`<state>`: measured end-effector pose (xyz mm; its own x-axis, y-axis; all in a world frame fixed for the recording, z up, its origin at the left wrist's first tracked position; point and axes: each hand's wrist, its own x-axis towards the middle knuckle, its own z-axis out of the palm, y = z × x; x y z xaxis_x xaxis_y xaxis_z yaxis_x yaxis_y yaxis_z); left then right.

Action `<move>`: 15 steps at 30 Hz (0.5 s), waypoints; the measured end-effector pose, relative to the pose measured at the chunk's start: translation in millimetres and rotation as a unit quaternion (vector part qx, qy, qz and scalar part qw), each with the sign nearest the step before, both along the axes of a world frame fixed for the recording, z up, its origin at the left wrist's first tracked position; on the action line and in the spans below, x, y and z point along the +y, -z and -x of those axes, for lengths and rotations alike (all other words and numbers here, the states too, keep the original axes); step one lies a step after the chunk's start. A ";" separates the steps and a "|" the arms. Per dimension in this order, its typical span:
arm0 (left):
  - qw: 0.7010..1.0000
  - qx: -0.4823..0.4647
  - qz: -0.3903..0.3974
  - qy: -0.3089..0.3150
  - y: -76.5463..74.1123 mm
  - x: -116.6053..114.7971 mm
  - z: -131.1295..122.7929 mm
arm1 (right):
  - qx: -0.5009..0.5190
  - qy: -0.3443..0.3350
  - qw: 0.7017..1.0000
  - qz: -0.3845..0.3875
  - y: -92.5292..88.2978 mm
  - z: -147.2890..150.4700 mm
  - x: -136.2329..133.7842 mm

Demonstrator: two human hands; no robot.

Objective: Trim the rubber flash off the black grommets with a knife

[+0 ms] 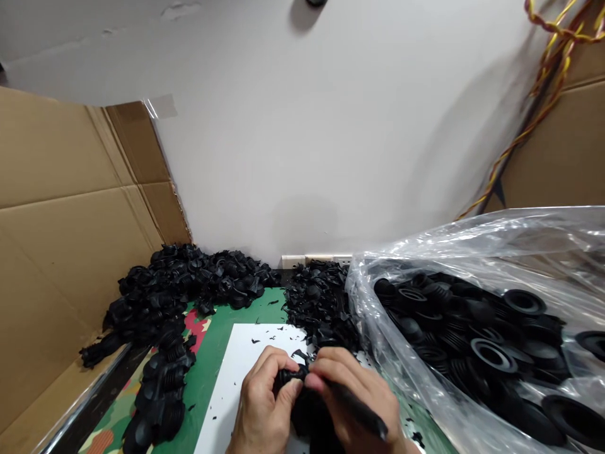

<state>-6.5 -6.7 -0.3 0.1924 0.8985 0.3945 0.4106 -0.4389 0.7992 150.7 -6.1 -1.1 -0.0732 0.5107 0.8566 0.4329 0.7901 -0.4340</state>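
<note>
My left hand [262,394] is curled around a black ribbed rubber part [289,377], held over a white sheet [236,366]. Fingers of my right hand [352,391] pinch a thin black tool [359,411], its tip meeting the rubber part's edge. The two hands touch at the bottom centre of the view. Small black scraps lie scattered on the white sheet around them.
A heap of black ribbed rubber parts [179,290] runs along the left. A pile of black trimmings [319,302] sits behind the hands. A clear plastic bag [496,252] of rubber parts fills the right. Cardboard [61,208] walls the left; a green mat [212,334] covers the table.
</note>
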 end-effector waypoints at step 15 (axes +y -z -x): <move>0.999 0.037 -0.010 -0.030 -3.5 -0.6 -0.2 | 0.261 -0.014 0.929 0.263 10.0 -12.3 12.9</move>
